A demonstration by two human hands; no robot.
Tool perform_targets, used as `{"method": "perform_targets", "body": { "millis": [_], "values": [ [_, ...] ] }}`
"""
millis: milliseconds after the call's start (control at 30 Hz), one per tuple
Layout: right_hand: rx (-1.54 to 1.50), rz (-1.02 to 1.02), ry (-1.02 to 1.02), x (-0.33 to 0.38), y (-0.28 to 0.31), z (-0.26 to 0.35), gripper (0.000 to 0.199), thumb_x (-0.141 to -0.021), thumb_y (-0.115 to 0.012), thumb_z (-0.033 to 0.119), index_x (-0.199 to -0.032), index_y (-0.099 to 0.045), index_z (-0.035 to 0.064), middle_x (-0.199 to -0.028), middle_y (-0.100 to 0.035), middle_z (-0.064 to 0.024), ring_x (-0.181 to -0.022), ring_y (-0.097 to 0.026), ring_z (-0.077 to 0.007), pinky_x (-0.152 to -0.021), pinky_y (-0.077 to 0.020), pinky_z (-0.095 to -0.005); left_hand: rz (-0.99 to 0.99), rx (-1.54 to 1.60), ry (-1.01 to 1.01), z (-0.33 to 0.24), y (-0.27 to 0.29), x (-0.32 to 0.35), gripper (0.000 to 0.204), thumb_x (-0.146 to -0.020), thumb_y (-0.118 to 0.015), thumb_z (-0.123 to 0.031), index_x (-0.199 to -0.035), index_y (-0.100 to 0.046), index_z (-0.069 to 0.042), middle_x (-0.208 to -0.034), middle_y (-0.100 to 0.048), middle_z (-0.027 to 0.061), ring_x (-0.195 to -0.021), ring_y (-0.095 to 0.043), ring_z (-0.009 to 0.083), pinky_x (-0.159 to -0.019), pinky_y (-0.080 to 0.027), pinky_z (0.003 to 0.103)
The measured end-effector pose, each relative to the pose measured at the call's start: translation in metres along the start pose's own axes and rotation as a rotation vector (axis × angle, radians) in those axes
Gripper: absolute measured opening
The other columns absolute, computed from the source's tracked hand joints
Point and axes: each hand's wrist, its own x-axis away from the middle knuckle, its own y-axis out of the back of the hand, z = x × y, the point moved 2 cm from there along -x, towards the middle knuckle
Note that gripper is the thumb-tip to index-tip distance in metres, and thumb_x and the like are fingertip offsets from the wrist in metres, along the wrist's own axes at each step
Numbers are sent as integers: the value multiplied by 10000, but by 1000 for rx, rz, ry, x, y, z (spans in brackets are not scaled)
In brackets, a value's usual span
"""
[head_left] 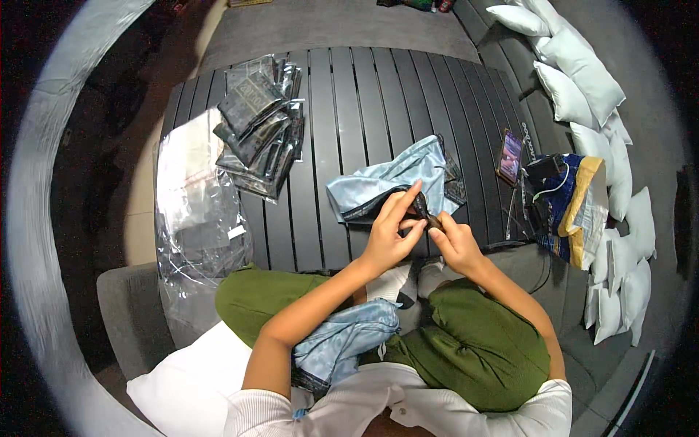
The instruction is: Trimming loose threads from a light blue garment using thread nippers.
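My left hand [397, 231] and my right hand [457, 246] meet above the near edge of the slatted table. Their fingers pinch a dark, shiny twisted strip [421, 206] from both sides; whether it joins the cloth behind it I cannot tell. Just beyond my hands, a light blue satiny garment [400, 171] with a dark trimmed edge is spread on the table. A dark patterned packet [454, 191] partly shows at its right side. Across my lap lies a second light blue garment [349, 331], crumpled, also with dark trim.
Dark flat packets in clear film [255, 124] are heaped on the table's left, beside clear plastic bags [200, 189] hanging over its edge. A lit phone [511, 156] and a blue-and-gold bag [582, 207] stand right. White pillows [582, 69] line the grey sofa.
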Motion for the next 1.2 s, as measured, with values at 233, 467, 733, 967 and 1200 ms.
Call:
{"method": "perform_targets", "body": {
  "millis": [233,467,733,967,1200],
  "values": [
    [14,3,-1,2,-1,-2,229,-875,-480,216,-821,-388,13,-546,-475,-195,-543,-539,-380,-439,-364,-403,-3,9,14,0,-1,2,634,-737,-580,88,-1311,-350,-50,-1033,-396,58,-834,-444,85,-683,-460,172],
    [-8,9,5,-3,1,4,227,-879,-469,221,-817,-391,17,-548,-478,-187,-529,-526,-376,-445,-366,-401,-106,336,210,2,-1,-3,490,-782,-584,30,-1242,-422,-14,-1159,-470,20,-958,-466,74,-839,-393,206],
    [-36,1,-13,-4,3,8,224,-875,-478,216,-812,-390,20,-551,-478,-168,-512,-528,-348,-449,-373,-377,-103,508,246,-4,0,-7,530,-774,-546,101,-1266,-372,13,-1043,-432,31,-915,-483,92,-776,-470,215],
    [-70,6,-6,-3,2,8,232,-866,-499,220,-815,-390,22,-529,-466,-137,-474,-524,-301,-440,-372,-356,-126,461,184,-6,-2,-5,561,-769,-525,119,-1289,-343,11,-1028,-373,35,-873,-458,89,-804,-468,215],
    [-39,-17,52,-4,3,15,227,-863,-508,221,-831,-401,24,-507,-454,-130,-457,-523,-292,-425,-370,-342,-113,329,154,-19,-3,-3,580,-765,-527,116,-1298,-339,-12,-1039,-373,40,-890,-445,93,-813,-477,223]
  ]
}}
